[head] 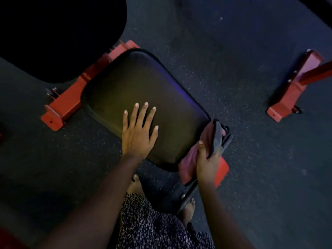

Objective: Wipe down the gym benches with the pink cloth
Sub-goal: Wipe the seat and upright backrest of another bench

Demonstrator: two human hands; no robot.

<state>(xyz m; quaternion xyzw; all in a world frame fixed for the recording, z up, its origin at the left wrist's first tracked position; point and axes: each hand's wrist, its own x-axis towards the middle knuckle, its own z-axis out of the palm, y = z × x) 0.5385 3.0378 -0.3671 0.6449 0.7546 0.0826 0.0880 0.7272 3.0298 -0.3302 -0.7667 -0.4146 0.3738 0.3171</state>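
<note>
Presently: bench wipe, edge stage, with the cloth at the near right corner of the seat.
Item 1, left hand: flat on the seat's near half, palm down, fingers straight and spread wide, holding nothing; the arm reaches in from near left, apparently to steady. Item 2, right hand: thumb and fingers curled round the cloth, arm coming from near right; the cloth is bunched against the seat's right edge, part hanging below it. A dark grey strip lies by the fingers; what it is cannot be told. Step judged: wiping the rim. Next move calls for drawing the cloth along the edge or up across the top, with the left hand lifted clear. Back pad, far left, probably due after.
</note>
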